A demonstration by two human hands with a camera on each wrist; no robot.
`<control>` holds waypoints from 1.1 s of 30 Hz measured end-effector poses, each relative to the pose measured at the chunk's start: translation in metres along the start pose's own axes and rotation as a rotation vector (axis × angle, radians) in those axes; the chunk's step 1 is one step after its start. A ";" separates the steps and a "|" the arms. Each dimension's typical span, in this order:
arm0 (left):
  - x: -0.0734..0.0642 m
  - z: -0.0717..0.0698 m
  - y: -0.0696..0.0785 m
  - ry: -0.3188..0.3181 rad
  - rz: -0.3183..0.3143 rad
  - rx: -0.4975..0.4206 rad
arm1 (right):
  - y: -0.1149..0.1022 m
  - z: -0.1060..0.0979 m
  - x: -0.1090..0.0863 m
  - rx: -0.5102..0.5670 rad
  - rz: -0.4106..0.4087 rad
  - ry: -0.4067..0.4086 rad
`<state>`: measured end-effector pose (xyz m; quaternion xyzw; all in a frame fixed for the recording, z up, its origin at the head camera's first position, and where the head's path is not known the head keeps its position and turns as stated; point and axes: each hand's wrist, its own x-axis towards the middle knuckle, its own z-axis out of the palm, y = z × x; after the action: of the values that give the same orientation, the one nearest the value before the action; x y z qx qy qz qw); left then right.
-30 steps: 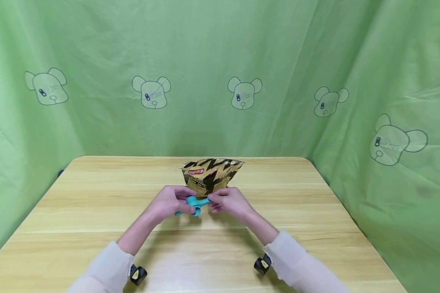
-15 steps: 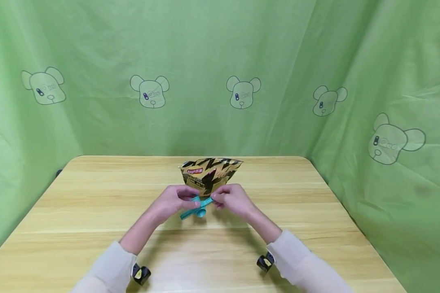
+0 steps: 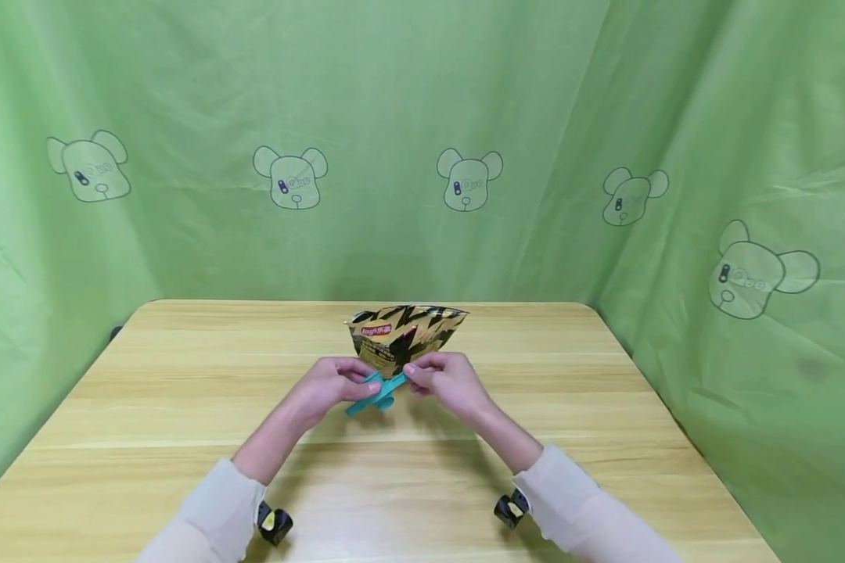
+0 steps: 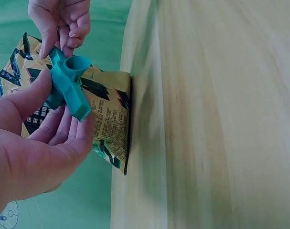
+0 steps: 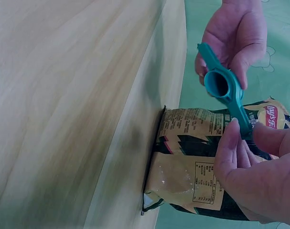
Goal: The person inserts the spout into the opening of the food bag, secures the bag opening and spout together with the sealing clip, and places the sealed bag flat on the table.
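Both hands hold one teal plastic bag clip [image 3: 394, 383] with a round, hollow spout [image 4: 78, 66] on its bar. My left hand [image 3: 329, 385] pinches the clip near its middle, thumb on the near side. At the clip's other end, my right hand [image 3: 447, 383] grips the tip between thumb and fingers. A gold and black Lay's chip bag [image 3: 403, 332] stands on the table just behind the clip. In the right wrist view the clip [image 5: 234, 98] is in front of the bag's printed panel. My left fingertips are partly hidden behind the clip.
A pale wood-grain table [image 3: 394, 477] extends beneath both forearms. Green curtains [image 3: 380, 234] with bear-head drawings hang behind it and along the sides. Black cameras [image 3: 275, 525] are strapped under both wrists.
The clip has turned between my hands: its cup-like openings showed at first, and now its long bar slants up to the right. My left thumb has shifted along it. The bag stays put.
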<state>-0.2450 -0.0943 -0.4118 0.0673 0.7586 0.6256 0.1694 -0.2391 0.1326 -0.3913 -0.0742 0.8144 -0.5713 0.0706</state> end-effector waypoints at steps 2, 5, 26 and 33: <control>0.001 0.000 0.001 0.013 -0.005 -0.016 | -0.001 -0.001 -0.001 -0.007 -0.003 -0.010; 0.000 0.001 0.002 0.026 -0.009 -0.018 | -0.002 -0.002 -0.003 -0.008 -0.002 -0.024; -0.007 0.013 0.011 0.053 0.008 0.165 | 0.001 -0.011 -0.003 0.140 0.160 -0.181; -0.005 0.016 0.009 0.074 0.020 0.198 | 0.005 -0.011 -0.003 0.163 0.175 -0.183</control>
<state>-0.2364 -0.0794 -0.4047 0.0682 0.8216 0.5513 0.1277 -0.2386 0.1453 -0.3920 -0.0488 0.7588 -0.6180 0.1996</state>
